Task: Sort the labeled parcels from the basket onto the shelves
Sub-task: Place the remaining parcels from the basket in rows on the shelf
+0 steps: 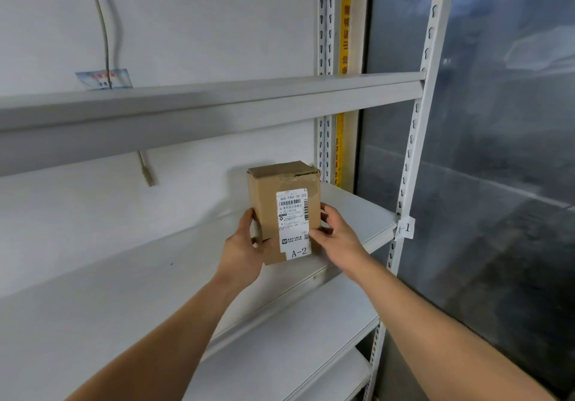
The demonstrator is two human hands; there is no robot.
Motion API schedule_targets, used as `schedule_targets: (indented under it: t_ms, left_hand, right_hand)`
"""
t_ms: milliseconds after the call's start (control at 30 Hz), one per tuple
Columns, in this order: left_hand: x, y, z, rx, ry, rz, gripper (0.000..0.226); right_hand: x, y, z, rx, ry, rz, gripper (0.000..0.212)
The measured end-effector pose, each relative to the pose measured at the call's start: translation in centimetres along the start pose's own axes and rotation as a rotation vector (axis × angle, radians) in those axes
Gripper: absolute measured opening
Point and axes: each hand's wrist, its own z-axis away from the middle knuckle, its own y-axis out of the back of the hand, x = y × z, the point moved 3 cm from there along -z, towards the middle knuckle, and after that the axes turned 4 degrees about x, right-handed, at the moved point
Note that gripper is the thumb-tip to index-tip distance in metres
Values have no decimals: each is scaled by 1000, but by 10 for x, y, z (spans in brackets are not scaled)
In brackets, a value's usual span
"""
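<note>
A small brown cardboard parcel (267, 201) stands upright on a white metal shelf board (124, 263). Its white shipping label faces me and carries a tag reading A-2 at the bottom. My left hand (245, 245) grips the parcel's lower left side, thumb on the front face. My right hand (334, 234) holds the lower right edge, fingers curled round the side and thumb by the label. A paper tag reading A-1 (404, 229) hangs on the right upright post at this shelf's level. No basket is in view.
Another shelf beam (217, 105) runs above the parcel, and lower shelf boards (295, 338) show beneath. The perforated white upright (417, 139) stands on the right, with a dark glass pane (497, 151) behind it. A white wall with a hanging cable (105, 36) backs the shelves.
</note>
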Motion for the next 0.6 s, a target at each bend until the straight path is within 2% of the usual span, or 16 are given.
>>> schedule_targets:
  t_ms: [333, 600]
  left_hand:
    - [-7, -85, -105, 97, 75, 22, 84]
    - [4, -132, -167, 179, 118, -40, 73]
  right_hand:
    - [37, 33, -138, -66, -20, -9, 66]
    - [61, 50, -229, -121, -41, -68, 61]
